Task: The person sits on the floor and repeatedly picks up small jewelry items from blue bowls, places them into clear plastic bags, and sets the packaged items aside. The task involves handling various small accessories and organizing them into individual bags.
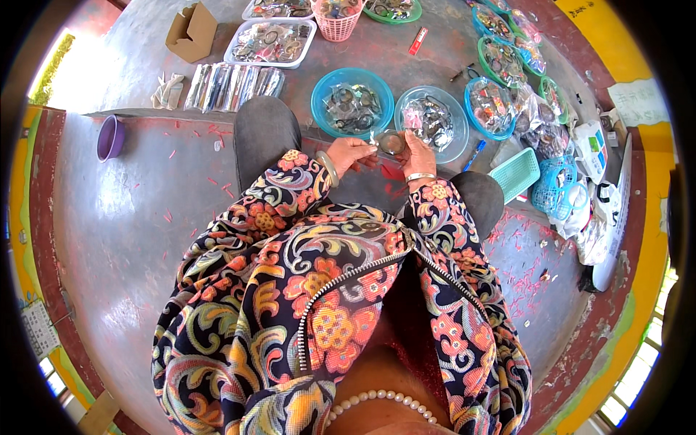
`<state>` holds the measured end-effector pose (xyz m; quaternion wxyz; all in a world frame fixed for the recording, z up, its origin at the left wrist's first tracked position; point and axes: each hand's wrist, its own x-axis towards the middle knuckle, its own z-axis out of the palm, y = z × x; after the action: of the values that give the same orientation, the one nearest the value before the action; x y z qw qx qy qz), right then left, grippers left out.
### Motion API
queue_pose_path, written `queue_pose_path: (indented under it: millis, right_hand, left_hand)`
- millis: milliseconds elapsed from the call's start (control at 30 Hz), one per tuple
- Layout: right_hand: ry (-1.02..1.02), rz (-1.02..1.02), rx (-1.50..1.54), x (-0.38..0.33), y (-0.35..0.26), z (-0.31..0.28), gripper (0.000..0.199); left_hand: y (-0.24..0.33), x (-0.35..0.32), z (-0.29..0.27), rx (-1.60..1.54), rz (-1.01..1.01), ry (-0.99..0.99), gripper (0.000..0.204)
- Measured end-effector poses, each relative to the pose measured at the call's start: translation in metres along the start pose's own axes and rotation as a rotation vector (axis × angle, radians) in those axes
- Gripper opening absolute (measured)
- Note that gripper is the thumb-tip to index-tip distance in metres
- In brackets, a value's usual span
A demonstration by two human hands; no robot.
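Basin (pixel 315 101) left of bowl (pixel 460 132); packets (pixel 233 87) left of basin; box (pixel 192 35) behind packets.

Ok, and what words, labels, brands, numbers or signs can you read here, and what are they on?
Nothing reads clearly.
Slim red pack: lettering too small.
White package with coloured print: too blurred.
Pale sheet at right: marks too faint.
Yellow wall, upper right: dark marks, too blurred.
Gridded sheet, lower left: too small.

No readable text or labels.
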<state>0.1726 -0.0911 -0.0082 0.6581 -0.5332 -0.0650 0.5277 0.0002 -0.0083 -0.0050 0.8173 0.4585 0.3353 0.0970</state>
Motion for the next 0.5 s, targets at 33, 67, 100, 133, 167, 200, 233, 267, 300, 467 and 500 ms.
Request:
queue_pose_path:
  millis: [33, 67, 100, 133, 167, 200, 233, 267, 300, 467, 500]
  right_hand:
    - [-0.015, 0.01, 0.063, 0.002, 0.001, -0.002, 0.021]
    - [-0.031, 0.021, 0.126, 0.005, 0.004, -0.004, 0.021]
    - [-0.047, 0.031, 0.189, 0.008, 0.006, -0.006, 0.02]
    - [-0.043, 0.012, 0.198, 0.009, 0.005, -0.005, 0.02]
    - [-0.039, -0.007, 0.207, 0.01, 0.005, -0.004, 0.02]
    - [-0.035, -0.026, 0.215, 0.01, 0.005, -0.004, 0.019]
    - [-0.03, -0.03, 0.206, 0.01, 0.005, -0.004, 0.02]
    - [-0.025, -0.034, 0.196, 0.01, 0.005, -0.004, 0.02]
    - [-0.019, -0.038, 0.187, 0.01, 0.005, -0.005, 0.02]
    - [0.004, -0.097, 0.031, 0.0, -0.005, 0.001, 0.02]
    - [0.016, -0.097, 0.018, -0.003, -0.005, 0.004, 0.02]
  left_hand:
    - [-0.001, 0.001, 0.0, -0.004, 0.029, -0.005, 0.024]
    - [-0.002, 0.003, 0.0, -0.008, 0.058, -0.011, 0.022]
    - [-0.003, 0.004, 0.001, -0.012, 0.087, -0.016, 0.021]
    - [-0.002, 0.004, 0.002, -0.014, 0.098, -0.015, 0.02]
    - [0.0, 0.003, 0.003, -0.017, 0.11, -0.013, 0.019]
    - [0.001, 0.003, 0.004, -0.019, 0.122, -0.013, 0.018]
    - [0.0, 0.003, 0.003, -0.016, 0.117, -0.016, 0.018]
    - [-0.001, 0.004, 0.002, -0.013, 0.113, -0.02, 0.018]
    - [-0.002, 0.004, 0.002, -0.01, 0.109, -0.024, 0.018]
    - [0.008, -0.004, 0.006, -0.261, -0.027, -0.057, 0.023]
    - [0.009, -0.005, 0.007, -0.328, -0.044, -0.063, 0.023]
